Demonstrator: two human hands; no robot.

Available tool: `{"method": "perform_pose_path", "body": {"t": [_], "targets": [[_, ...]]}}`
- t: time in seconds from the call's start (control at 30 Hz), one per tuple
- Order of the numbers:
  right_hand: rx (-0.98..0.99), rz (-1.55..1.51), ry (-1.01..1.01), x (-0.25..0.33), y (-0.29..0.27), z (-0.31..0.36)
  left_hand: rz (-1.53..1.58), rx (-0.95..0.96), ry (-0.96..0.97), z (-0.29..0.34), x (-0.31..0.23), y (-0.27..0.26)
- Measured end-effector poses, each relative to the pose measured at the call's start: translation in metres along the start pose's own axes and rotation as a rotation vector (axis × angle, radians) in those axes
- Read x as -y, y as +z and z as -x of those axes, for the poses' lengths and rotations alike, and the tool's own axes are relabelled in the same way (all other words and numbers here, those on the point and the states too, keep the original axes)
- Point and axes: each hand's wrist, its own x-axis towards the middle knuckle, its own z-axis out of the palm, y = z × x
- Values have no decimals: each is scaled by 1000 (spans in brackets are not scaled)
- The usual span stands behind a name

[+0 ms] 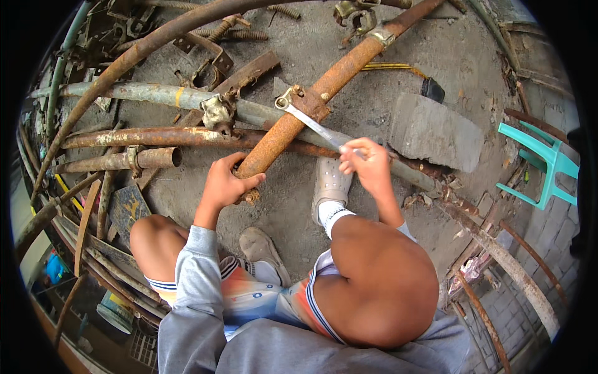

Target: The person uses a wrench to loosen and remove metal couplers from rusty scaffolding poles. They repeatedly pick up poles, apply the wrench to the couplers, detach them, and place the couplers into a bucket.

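Observation:
A rusty steel pipe (355, 65) slants from the middle up to the far right, lying across other pipes. My left hand (227, 182) is wrapped round its near end. In my right hand (366, 163) is the lower end of a silver ring wrench (314, 126), pinched between thumb and fingers. The wrench's far ring sits at a bolt on a rusty scaffold clamp (309, 103) around the pipe. Whether the ring is fully seated on the nut I cannot tell. A second clamp (381, 37) sits farther up the same pipe.
A grey pipe (255, 114) and another rusty pipe (156, 137) run beneath. A loose clamp (218, 113) rests on them. Scrap metal fills the far left. A concrete slab (436, 132) lies right, near a turquoise plastic stool (541, 163). More pipes (504, 262) cross the lower right.

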Motion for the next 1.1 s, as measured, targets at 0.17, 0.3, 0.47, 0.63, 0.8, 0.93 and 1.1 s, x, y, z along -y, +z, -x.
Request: {"method": "perform_pose_path", "body": {"t": [0.17,0.3,0.47,0.63,0.8,0.93,1.1], "targets": [[736,-105,350,14,12,-5,-9,-5,-10,-7,-1,-3],[334,-312,-125,10,37,10,-43,9,-36,-6,-4,-5],[-301,-387,-452,12,42,-18,-31,-28,-27,-7,2,-1],[635,-174,187,25,64,3,-6,-16,-18,-9,-2,-2],[66,-242,-265,22,49,-10,-50,-60,-28,-6,0,-3],[-253,-409,-340,15,42,-18,-56,-50,-27,-3,-1,-1],[48,-160,-134,-5,35,-13,-126,-104,62,2,0,0]]}}
